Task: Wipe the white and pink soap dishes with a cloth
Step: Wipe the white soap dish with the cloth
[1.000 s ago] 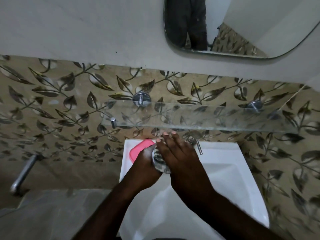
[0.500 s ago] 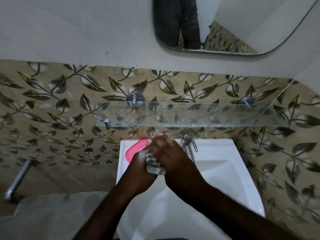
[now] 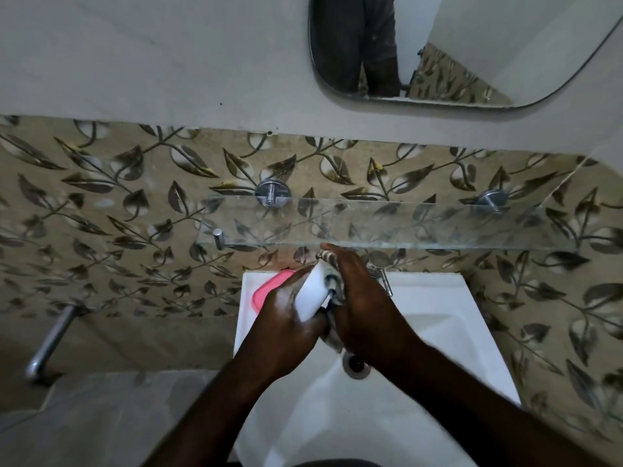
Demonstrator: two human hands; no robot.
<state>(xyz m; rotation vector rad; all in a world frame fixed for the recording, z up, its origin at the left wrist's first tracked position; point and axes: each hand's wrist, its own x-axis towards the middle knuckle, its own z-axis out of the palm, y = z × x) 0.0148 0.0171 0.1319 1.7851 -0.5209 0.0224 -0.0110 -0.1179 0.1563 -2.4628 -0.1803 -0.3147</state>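
Over the white ceramic basin (image 3: 438, 332), the left hand (image 3: 286, 321) grips the white oblong plastic soap dish (image 3: 312, 293), its long axis pointing away toward the wall. The right hand (image 3: 365, 308) clasps a striped grey cloth (image 3: 333, 337) against it. The pink rounded soap dish (image 3: 269, 287) lies on the basin's back-left corner, below the clear glass shelf (image 3: 387, 224).

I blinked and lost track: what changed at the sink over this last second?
The left hand tipped the white soap dish up into view from between the hands. Unchanged: the right hand holds the cloth against it, and the pink soap dish sits on the sink's corner.
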